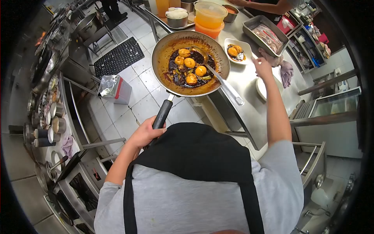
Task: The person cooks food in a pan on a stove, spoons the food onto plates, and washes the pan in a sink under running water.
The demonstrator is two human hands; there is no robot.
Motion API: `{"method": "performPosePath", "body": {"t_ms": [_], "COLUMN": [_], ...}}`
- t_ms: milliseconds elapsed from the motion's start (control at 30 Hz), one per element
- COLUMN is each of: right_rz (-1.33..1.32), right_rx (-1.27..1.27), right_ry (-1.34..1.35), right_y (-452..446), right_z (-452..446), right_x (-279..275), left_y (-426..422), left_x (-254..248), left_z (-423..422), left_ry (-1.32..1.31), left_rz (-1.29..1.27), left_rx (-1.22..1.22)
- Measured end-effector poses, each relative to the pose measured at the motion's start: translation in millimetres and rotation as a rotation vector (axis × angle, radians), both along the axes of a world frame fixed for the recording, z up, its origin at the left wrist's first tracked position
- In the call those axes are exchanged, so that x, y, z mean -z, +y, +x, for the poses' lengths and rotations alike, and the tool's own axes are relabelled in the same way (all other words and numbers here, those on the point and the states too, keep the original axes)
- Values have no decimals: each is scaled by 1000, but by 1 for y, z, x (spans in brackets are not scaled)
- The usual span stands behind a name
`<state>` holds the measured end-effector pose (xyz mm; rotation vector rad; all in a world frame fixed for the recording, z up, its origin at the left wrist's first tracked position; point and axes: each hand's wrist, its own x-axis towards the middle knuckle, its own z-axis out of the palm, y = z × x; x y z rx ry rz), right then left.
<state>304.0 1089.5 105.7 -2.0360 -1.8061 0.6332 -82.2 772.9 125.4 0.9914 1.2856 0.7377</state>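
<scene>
My left hand is wrapped round the black handle of a wide frying pan. Several round orange-yellow pieces lie in dark sauce in the pan, and a metal spoon rests in it with its handle over the rim. To the right, my right hand has its fingers closed at the corner of a white square dish. That dish holds a few of the same pieces in dark sauce. A white round plate lies partly under my right forearm.
Behind the dish are plastic tubs of orange liquid and a metal tray with wrapped contents. A purple cloth lies at the right. Another person's arm shows at the top. A black mat covers floor tiles at left.
</scene>
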Motion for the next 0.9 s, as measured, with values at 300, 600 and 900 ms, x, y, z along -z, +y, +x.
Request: {"method": "performPosePath", "body": {"t_ms": [300,600,900], "right_rz": [11,5,97], "right_rx": [-519,-316,-188], "right_ry": [-32,-80,274], "right_y": [-150,-224,-222], "right_z": [-53,-47,-56], "right_x": [-63,-92,-37], "left_y": [8,12,12], "left_x": [7,0,-2], "left_z": [0,17,27], "left_ry": [-118,-70,-94], "left_rz": [5,19,28], "left_rx": [89,132,161]}}
